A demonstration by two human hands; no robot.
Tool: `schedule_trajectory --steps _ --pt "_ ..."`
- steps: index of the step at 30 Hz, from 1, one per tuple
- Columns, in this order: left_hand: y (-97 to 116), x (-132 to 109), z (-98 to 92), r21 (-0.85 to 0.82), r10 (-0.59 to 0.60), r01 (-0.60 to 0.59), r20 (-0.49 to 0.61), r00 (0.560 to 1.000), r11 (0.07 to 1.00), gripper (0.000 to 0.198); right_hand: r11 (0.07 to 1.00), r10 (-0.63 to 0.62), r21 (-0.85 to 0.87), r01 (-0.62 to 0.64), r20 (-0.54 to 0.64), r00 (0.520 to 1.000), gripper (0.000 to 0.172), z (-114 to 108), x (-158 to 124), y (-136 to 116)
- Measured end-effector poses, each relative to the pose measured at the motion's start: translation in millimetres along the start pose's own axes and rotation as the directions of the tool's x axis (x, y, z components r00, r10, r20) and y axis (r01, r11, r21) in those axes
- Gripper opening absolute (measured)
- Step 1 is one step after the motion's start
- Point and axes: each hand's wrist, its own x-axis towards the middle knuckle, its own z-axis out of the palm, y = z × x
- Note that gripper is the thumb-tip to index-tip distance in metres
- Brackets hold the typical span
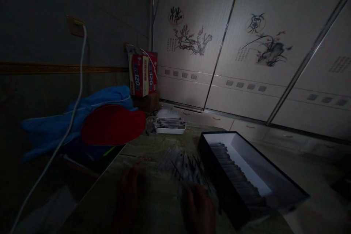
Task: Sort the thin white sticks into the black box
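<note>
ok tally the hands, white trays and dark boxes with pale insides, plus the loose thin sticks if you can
Hands: 2 (left hand, right hand)
White tray: 1
Dark box with pale inside: 1
Total: 4, without the loose thin sticks, too blurred to count

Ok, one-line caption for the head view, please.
In dim light, the right hand at a pile of thin pieces beside an open box, the left hand blurred over the table.

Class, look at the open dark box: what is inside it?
Inside the dark box lies a row of slim, stick-like items along its left side. What lies beneath them is hidden.
</note>
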Motion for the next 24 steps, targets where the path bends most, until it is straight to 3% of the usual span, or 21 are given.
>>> schedule_trajectory --steps 4,9,12,15,20,24 --pt "-15 -6 18.7 0.134 -0.053 0.024 0.219 0.974 0.991 0.041 0.998 0.053 -0.015 -0.054 -0.044 0.998 0.035 4 -3 -8" --pt "-18 -19 30.9 0.168 0.030 -0.106 0.403 0.915 0.980 0.050 0.990 0.092 -0.094 -0.102 -0.105 0.990 0.032 2 -1 -4" --pt "-16 -22 29.2 0.205 0.041 -0.125 0.372 0.927 0.971 0.044 0.981 0.099 -0.156 -0.113 -0.093 0.991 0.033 -2 2 -2" --pt "-16 -23 27.9 0.233 0.127 -0.211 0.330 0.935 0.949 0.032 0.978 0.073 -0.194 -0.082 -0.050 0.996 0.034 -2 1 -3" --pt "-25 -23 30.6 0.239 0.299 -0.400 0.366 0.881 0.885 0.027 0.996 -0.006 -0.094 0.004 -0.016 1.000 0.042 3 -1 -6" --pt "-35 -20 32.7 0.234 0.359 -0.456 0.361 0.861 0.858 0.025 0.999 -0.025 0.040 0.026 -0.029 0.999 0.040 1 -1 -7"
